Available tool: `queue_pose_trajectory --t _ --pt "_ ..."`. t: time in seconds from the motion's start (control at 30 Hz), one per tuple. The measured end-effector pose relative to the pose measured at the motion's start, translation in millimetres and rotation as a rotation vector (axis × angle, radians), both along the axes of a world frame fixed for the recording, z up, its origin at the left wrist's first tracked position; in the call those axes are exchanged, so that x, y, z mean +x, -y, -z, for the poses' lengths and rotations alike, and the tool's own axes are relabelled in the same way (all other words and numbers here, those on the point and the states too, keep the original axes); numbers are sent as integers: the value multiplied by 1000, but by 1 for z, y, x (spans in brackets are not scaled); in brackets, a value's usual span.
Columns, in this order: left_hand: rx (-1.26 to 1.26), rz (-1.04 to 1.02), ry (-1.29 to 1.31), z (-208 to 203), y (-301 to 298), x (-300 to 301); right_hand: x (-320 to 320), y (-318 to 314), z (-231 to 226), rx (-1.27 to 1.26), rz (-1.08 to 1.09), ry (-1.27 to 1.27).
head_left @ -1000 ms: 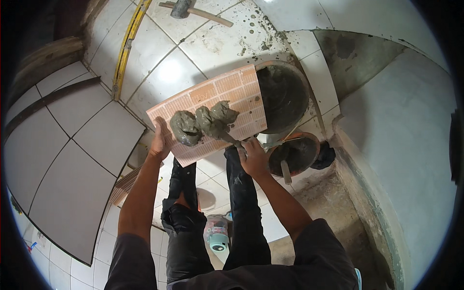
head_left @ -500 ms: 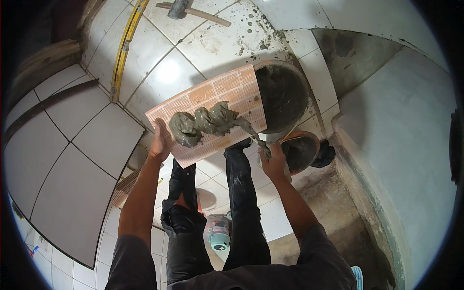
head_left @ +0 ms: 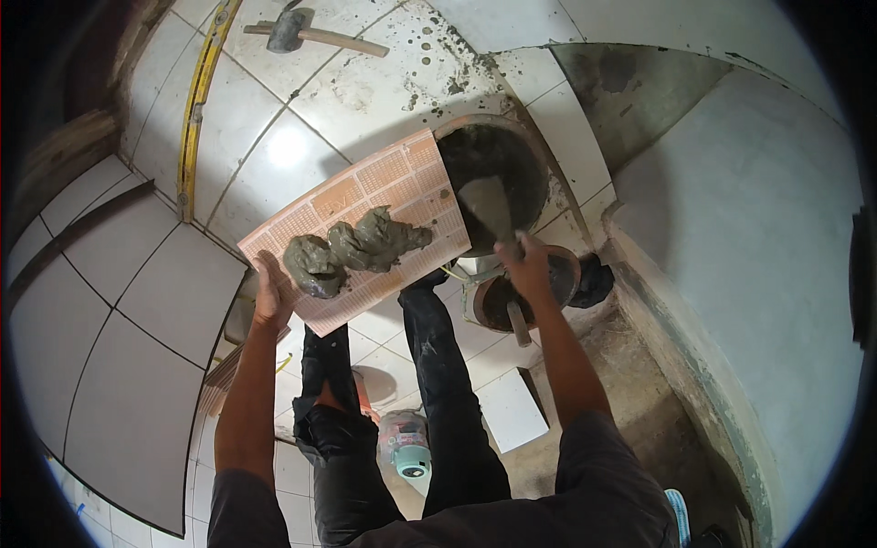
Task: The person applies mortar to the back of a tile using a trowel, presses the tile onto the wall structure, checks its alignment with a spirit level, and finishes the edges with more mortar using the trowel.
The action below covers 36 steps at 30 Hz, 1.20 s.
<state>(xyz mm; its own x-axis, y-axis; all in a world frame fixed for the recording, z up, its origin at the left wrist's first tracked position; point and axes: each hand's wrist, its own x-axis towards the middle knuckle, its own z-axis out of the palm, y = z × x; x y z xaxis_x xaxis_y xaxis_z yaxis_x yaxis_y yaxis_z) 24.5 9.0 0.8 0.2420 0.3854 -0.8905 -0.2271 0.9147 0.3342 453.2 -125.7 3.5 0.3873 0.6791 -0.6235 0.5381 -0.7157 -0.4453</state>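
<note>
Left hand (head_left: 267, 300) grips tile (head_left: 402, 173) by its short left edge; tile extends forward-right of that hand. Judged stiff, brittle, weighty under soft, slick mortar (head_left: 356, 245); best held by its bare edges. Right hand (head_left: 526, 267), right of tile, closed round trowel (head_left: 488, 206) handle, blade over round tub (head_left: 544, 178) beside tile's right end

Wet grey mortar (head_left: 361, 245) sits lumped on a patterned orange tile (head_left: 391, 176), a trowel (head_left: 488, 205) just beside.

white glare on floor tiles (head_left: 286, 146), dark corners, curved edges (fisheye)
</note>
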Motion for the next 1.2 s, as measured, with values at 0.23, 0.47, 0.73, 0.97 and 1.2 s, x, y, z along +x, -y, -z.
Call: queue_pose_trajectory --t 0.23,0.47,0.73,0.97,1.2 --pt "12 -34 -44 12 7 2 25 -65 94 -407 -401 291" --pt "-18 -84 -116 9 6 -2 -4 -68 131 -243 -224 205" --pt "-11 -87 -79 12 10 -10 -24 -63 134 -260 -118 258" --pt "0 -91 -130 10 12 -2 -13 -76 156 -108 -94 217" --pt "27 -93 -163 15 13 -8 -18 -73 156 67 -30 230"
